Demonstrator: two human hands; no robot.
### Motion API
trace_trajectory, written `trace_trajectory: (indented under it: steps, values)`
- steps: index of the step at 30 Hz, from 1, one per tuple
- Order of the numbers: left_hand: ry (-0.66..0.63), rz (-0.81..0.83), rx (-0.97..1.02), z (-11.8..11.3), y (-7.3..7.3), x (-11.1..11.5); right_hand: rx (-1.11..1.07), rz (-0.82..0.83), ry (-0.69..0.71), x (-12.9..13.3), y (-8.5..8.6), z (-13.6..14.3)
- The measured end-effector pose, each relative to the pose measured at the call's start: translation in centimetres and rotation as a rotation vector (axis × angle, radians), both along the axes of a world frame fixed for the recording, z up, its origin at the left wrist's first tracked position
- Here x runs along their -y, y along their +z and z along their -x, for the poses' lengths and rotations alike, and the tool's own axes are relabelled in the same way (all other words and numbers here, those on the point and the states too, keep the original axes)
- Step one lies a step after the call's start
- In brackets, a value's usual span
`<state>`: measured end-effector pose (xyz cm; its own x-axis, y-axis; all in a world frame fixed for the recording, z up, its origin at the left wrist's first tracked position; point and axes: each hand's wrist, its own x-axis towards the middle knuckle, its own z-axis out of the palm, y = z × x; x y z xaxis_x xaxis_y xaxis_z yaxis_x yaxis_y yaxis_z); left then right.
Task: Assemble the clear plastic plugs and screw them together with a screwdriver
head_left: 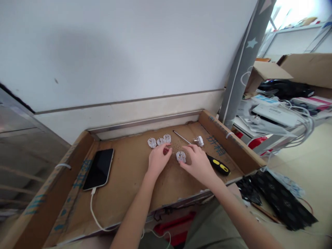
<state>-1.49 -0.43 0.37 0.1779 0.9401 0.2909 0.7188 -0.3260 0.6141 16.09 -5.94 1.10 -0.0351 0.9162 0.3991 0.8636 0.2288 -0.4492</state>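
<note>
My right hand has its thumb and fingers around the right edge of a white plug part with metal pins, which lies on the cardboard. My left hand is closed just to the left of it, thumb and forefinger brought together; what they pinch, if anything, is too small to make out. Beyond my left fingers, several similar white plug parts sit in a row. A screwdriver with a black and yellow handle lies partly under my right hand, its shaft showing beyond. Near that shaft rests another white plug.
The cardboard-lined tray has raised sides. A phone with a white charging cable lies at its left. A grey patterned post stands behind the right corner. Boxes and cables crowd a shelf at right.
</note>
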Motion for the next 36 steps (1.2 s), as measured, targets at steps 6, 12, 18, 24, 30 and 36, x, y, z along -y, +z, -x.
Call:
trace_trajectory:
  steps: [6, 12, 18, 24, 30, 36]
  values:
    - [-0.133, -0.053, 0.017, 0.8, 0.0, -0.2, -0.112, 0.164, 0.036, -1.8, -1.6, 0.8]
    - [-0.261, -0.001, -0.028, -0.3, 0.3, 0.8, -0.329, 0.187, 0.110, -4.1, -1.7, 0.2]
    - [-0.134, -0.110, -0.087, -0.3, 0.5, 0.3, -0.498, 0.202, 0.256, -6.2, -1.7, 1.8]
    - [-0.101, -0.098, -0.156, -0.3, 0.4, 0.0, -0.613, 0.189, 0.277, -6.2, -3.1, 2.1]
    - [-0.158, -0.129, -0.166, -0.4, 0.0, 0.0, -0.733, 0.191, 0.248, -6.3, -3.5, 1.8]
    - [-0.156, -0.148, -0.122, -0.8, 0.2, 0.3, -0.851, 0.220, 0.271, -6.0, -2.9, 1.8]
